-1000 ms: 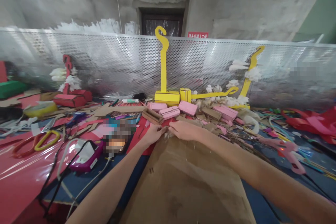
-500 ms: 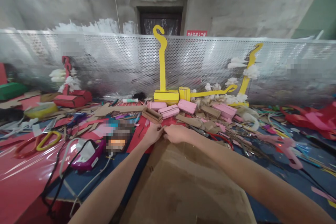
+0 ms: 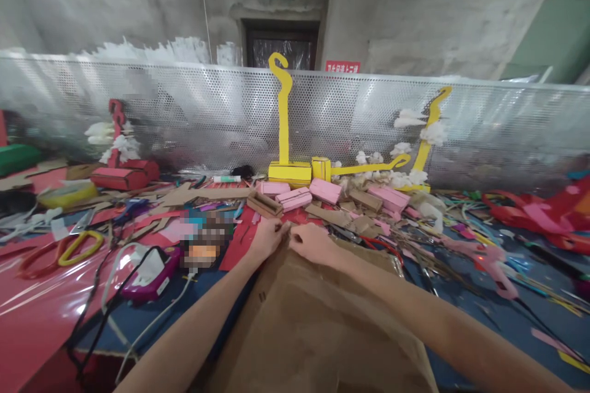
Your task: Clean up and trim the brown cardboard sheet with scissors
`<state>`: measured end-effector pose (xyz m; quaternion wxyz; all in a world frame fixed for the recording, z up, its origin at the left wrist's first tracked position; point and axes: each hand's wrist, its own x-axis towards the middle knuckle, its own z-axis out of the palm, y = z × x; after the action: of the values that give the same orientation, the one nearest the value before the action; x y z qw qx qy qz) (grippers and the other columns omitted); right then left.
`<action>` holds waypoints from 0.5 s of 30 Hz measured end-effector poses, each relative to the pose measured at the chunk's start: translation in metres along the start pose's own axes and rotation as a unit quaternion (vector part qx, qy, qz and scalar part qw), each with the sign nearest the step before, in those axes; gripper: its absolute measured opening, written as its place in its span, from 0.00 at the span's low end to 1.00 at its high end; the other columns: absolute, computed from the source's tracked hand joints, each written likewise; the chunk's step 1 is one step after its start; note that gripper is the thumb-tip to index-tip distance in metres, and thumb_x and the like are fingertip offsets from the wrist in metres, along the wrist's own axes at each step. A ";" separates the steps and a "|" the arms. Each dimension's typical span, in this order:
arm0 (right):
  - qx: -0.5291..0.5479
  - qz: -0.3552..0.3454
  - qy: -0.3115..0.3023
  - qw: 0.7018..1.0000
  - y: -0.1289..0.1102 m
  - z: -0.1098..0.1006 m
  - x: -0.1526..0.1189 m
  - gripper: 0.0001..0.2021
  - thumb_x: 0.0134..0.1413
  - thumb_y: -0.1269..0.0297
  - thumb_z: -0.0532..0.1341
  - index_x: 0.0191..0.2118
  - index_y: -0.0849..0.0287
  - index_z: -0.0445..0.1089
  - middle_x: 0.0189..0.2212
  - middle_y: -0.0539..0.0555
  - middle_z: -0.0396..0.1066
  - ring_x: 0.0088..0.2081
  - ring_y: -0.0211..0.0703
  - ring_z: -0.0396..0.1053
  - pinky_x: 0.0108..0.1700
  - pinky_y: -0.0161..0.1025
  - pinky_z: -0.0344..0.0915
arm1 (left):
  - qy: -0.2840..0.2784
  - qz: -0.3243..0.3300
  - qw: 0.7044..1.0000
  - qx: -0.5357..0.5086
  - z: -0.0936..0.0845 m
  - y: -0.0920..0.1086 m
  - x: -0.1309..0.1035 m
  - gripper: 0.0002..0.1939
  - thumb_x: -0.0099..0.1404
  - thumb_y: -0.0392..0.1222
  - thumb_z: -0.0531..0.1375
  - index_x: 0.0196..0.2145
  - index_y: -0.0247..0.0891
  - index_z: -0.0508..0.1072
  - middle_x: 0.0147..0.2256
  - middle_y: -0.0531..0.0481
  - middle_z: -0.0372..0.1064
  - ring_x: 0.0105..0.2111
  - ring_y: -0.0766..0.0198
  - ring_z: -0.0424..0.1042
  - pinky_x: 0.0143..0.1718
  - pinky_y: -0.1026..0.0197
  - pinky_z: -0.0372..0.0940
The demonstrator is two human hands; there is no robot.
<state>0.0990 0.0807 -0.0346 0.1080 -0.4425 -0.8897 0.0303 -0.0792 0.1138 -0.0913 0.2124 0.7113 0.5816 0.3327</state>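
A large brown cardboard sheet [image 3: 318, 325] with shiny patches lies in front of me, running from the near edge up to my hands. At its far end, my left hand [image 3: 268, 239] is closed, thumb and fingers pinched at the sheet's edge. Close beside it, my right hand [image 3: 314, 244] also pinches there with curled fingers. The fingertips nearly meet, and any small piece between them is too blurred to make out. Just beyond my hands sit a small open cardboard box [image 3: 264, 204] and several pink blocks, one pink block [image 3: 294, 198] being nearest.
A yellow hook stand [image 3: 283, 123] rises at the back before a perforated metal panel [image 3: 207, 110]. Scissors [image 3: 80, 249], a purple power strip [image 3: 150, 276] and cables lie left. A pink glue gun [image 3: 495, 267] lies right, among scraps. A red hook stand [image 3: 120, 172] stands back left.
The view has tilted and shifted slightly. My hands stay at the sheet's far edge; the right hand's fingers are curled a little more, and the gap between the hands is slightly clearer.
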 end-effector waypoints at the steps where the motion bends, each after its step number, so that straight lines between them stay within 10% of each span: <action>1: 0.005 -0.002 0.007 1.000 0.002 0.002 -0.002 0.09 0.61 0.67 0.58 0.30 0.58 0.72 0.29 0.53 0.77 0.32 0.40 0.71 0.33 0.36 0.53 | 0.002 -0.002 1.000 0.006 0.000 0.001 0.000 0.18 0.71 0.48 0.62 0.54 0.36 0.72 0.52 0.43 0.72 0.47 0.53 0.75 0.47 0.47 0.73; 10: 0.015 0.011 0.053 0.998 0.013 -0.012 -0.019 0.11 0.66 0.65 0.53 0.34 0.59 0.70 0.29 0.53 0.76 0.31 0.39 0.69 0.35 0.35 0.55 | 0.023 -0.015 0.999 0.045 0.000 -0.004 0.002 0.19 0.71 0.47 0.61 0.55 0.36 0.72 0.53 0.43 0.72 0.47 0.54 0.75 0.47 0.47 0.73; 15: -0.028 0.059 0.036 0.997 0.011 -0.019 -0.016 0.24 0.68 0.45 0.51 0.40 0.61 0.73 0.35 0.63 0.78 0.37 0.51 0.75 0.37 0.40 0.61 | 0.023 -0.018 0.998 0.053 0.002 -0.006 0.003 0.19 0.71 0.47 0.62 0.55 0.37 0.72 0.53 0.43 0.71 0.48 0.54 0.75 0.47 0.46 0.73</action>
<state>0.1208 0.0741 -0.0198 0.1257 -0.4981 -0.8580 -0.0039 -0.0820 0.1180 -0.0965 0.1670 0.7032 0.6158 0.3137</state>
